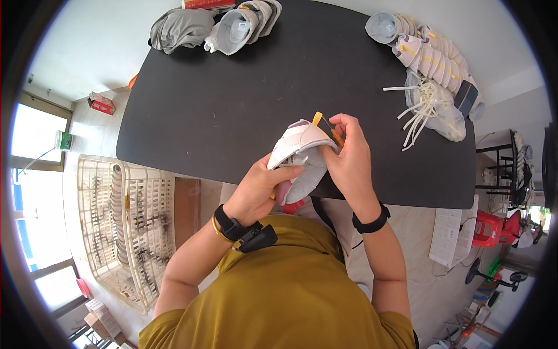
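A white shoe upper (297,143) with a grey lining, mauve patches and a yellow tab (317,118) is held over the table's near edge. My left hand (261,185) is closed around its left side, thumb pressed on the inside near the lacing opening. My right hand (353,160) is at the upper's right side, its thumb reaching against the lining. A thin pointed tool with an orange handle (337,138) sits in the right fingers, next to the yellow tab. The right palm and part of the handle are hidden.
The black table (232,104) carries stacked shoe uppers (430,58) and a plastic bag with cream laces (427,107) at far right. More uppers (241,29) and a grey cloth bundle (183,29) lie far left. A cream plastic crate (128,232) stands on the floor at left.
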A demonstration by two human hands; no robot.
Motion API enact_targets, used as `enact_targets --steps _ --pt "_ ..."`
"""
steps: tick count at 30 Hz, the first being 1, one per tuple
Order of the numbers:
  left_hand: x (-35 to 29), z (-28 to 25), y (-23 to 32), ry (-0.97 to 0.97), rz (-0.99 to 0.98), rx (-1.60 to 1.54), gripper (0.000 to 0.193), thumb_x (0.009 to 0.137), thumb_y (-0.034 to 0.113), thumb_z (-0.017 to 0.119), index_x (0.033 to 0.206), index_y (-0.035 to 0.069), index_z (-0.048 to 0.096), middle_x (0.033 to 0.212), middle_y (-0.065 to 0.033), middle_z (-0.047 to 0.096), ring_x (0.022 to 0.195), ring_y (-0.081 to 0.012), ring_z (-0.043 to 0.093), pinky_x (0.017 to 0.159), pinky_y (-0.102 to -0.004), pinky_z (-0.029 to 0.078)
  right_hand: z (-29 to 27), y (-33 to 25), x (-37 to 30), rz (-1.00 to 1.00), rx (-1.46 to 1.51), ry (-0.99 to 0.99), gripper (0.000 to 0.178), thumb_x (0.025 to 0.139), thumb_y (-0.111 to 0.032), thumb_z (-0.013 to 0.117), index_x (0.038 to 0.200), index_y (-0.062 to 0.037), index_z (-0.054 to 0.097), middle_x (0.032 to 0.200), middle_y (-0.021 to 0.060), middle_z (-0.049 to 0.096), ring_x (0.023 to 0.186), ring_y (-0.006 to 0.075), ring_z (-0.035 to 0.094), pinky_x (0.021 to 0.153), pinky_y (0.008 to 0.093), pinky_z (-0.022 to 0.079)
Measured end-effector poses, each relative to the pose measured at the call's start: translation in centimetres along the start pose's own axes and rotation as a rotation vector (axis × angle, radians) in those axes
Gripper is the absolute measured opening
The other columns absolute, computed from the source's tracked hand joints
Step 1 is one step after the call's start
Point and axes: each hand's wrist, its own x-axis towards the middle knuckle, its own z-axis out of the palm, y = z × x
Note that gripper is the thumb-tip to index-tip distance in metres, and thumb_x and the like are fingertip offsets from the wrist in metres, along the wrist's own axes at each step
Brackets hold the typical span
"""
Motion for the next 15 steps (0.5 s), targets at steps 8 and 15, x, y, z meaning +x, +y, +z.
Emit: enact_targets --steps 8,15 --pt "-0.1 0.4 0.2 0.066 -0.079 -0.12 0.021 0.091 0.006 0.066 0.111 0.002 0.062 0.1 -0.0038 0.064 0.089 -0.0116 0.061 0.079 -0.0282 0.052 -1.9 -2.3 -3.1 -0.361 -0.268 0.113 0.031 0.086 -0.004 0.07 0.115 -0.0042 0.061 0.102 0.0089 0.056 0.067 0.0192 0.062 0.054 0.0299 0.05" --pt "0.3 0.4 -0.1 0.058 0.026 -0.06 0.02 0.091 0.005 0.067 0.109 0.003 0.061 0.097 -0.0025 0.062 0.085 -0.0096 0.058 0.074 -0.0272 0.049 -1.9 -3.2 -4.1 -0.385 -0.318 -0.118 0.029 0.075 0.005 0.069 0.103 0.0008 0.065 0.096 0.0076 0.056 0.067 0.0186 0.064 0.056 0.0281 0.053"
